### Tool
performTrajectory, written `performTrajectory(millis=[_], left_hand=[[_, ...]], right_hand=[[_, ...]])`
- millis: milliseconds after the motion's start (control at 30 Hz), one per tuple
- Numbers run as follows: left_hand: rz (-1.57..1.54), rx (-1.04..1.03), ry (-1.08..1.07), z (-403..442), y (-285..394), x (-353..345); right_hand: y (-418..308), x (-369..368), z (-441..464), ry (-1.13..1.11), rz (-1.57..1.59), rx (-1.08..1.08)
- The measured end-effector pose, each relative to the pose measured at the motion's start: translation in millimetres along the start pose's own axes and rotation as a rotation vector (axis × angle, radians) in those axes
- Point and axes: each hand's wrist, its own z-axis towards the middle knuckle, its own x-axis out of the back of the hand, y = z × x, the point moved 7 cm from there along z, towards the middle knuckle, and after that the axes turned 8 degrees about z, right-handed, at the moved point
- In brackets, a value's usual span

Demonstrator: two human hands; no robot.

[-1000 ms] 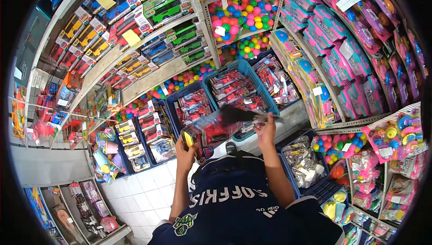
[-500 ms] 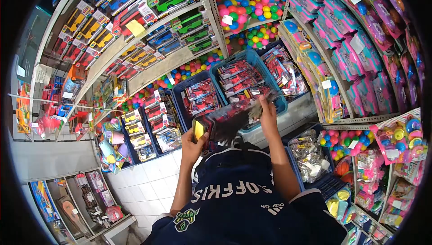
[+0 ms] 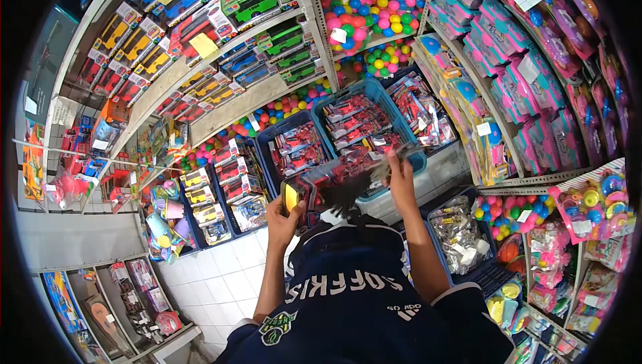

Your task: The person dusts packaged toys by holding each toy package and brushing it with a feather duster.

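My left hand (image 3: 283, 218) is closed around the near-left end of a long clear plastic package (image 3: 328, 175), where a yellow and black part shows. My right hand (image 3: 401, 180) pinches crinkled clear plastic at the far-right end. Dark hair covers the middle of the package, so its contents are hard to make out. Just beyond it stands a teal basket (image 3: 416, 135) of red packaged toys (image 3: 358, 120). A dark blue basket (image 3: 264, 157) with similar packets is to its left.
Shelves of boxed toy buses (image 3: 257, 3) rise at the upper left. Colorful balls (image 3: 384, 13) fill the back bins. Pink and teal packages (image 3: 518, 86) line the right. A dark crate (image 3: 493, 247) with clear-wrapped items sits near my right forearm. White tiles (image 3: 221, 270) cover the floor.
The package has shifted slightly downward at its left end. My right hand has moved slightly, still gripping the plastic.
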Motion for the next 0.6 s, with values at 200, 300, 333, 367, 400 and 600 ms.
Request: performTrajectory(millis=[200,300,333,367,400,600], left_hand=[[-0.090,0.039,0.129,-7,-13,20],[-0.095,0.062,0.182,-12,-35,34],[-0.100,0.071,0.185,-15,-40,34],[-0.114,0.069,0.222,-15,-46,36],[-0.127,0.064,0.256,-15,-49,38],[-0.127,0.060,0.188,-11,-53,49]], right_hand=[[2,59,34,0.353,0.000,0.193],[-8,56,33,0.354,0.055,0.164],[-13,51,28,0.334,0.002,0.155],[-14,49,26,0.332,-0.004,0.155],[-15,38,26,0.221,-0.077,0.151],[-14,-2,19,0.033,-0.343,0.276]])
